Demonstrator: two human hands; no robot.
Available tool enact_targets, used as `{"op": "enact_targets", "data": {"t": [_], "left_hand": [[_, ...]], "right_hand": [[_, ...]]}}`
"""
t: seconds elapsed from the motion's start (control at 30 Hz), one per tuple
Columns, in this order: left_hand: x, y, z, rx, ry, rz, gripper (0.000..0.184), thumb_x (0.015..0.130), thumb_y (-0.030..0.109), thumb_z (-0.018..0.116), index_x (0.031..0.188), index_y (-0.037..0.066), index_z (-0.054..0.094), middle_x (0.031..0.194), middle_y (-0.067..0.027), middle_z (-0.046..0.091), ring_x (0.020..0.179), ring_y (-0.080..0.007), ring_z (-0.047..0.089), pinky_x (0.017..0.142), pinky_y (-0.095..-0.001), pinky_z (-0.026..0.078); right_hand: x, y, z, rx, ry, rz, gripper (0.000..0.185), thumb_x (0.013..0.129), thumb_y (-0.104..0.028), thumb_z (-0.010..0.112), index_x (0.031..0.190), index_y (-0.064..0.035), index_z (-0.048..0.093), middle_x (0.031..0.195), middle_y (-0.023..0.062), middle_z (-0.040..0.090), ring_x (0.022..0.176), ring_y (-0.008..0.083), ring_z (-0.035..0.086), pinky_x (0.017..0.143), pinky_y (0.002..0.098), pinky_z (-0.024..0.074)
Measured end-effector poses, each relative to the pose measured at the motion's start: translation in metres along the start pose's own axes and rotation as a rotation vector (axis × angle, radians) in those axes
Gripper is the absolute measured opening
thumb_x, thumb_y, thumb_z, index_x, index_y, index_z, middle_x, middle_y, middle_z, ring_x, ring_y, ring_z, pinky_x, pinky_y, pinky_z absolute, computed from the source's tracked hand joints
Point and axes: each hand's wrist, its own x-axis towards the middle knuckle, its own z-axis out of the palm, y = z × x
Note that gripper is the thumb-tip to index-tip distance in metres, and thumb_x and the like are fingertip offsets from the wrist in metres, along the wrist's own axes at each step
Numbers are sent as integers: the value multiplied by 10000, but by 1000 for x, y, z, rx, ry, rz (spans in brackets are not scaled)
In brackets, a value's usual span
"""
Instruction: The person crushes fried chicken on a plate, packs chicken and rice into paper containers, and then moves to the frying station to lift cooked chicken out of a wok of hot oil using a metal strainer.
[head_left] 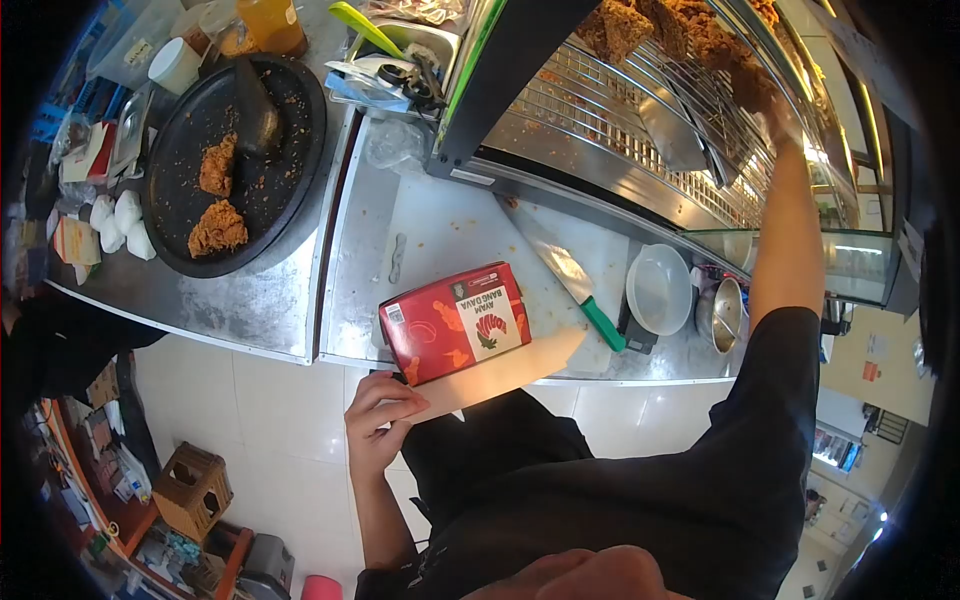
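A red printed takeaway box point(440, 325) stands on the white cutting board at the counter's front edge. Its pale inner flap point(510, 375) sticks out toward me. My left hand point(385, 412) pinches the flap's left end between thumb and fingers. Over to the right, my arm reaches up into a glass-sided warming cabinet. There my right hand point(778, 122) is at a piece of fried chicken point(750, 85) on the upper wire rack. Glare and the chicken hide its fingers, so their grip does not show. More fried chicken point(612, 30) lies farther left on that rack.
A green-handled knife point(603, 323) lies on the cutting board point(440, 225), near a translucent bowl point(659, 290) and a metal bowl point(722, 318). On the left, a large black stone mortar point(165, 190) holds a pestle point(258, 115) and two chicken pieces point(217, 228).
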Motion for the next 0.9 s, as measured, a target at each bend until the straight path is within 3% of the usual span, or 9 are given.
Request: {"op": "enact_targets", "data": {"t": [0.6, 0.9], "left_hand": [[2, 4, 9, 7, 20, -67, 241, 667, -27, 744, 863, 107, 790, 875, -36, 708, 902, -238, 637, 947, -423, 474], [0, 9, 8, 33, 5, -82, 230, 688, -10, 743, 877, 111, 796, 896, -26, 711, 951, -252, 624, 947, -407, 474]], "right_hand": [[47, 22, -2, 30, 39, -20, 397, 968, -271, 604, 1336, -124, 577, 1268, 100, 631, 1129, 227, 598, 968, 365, 483], [36, 14, 0, 26, 38, -3, 390, 966, -264, 616, 1331, -131, 581, 1266, 91, 633, 1127, 222, 598, 959, 358, 490]]}}
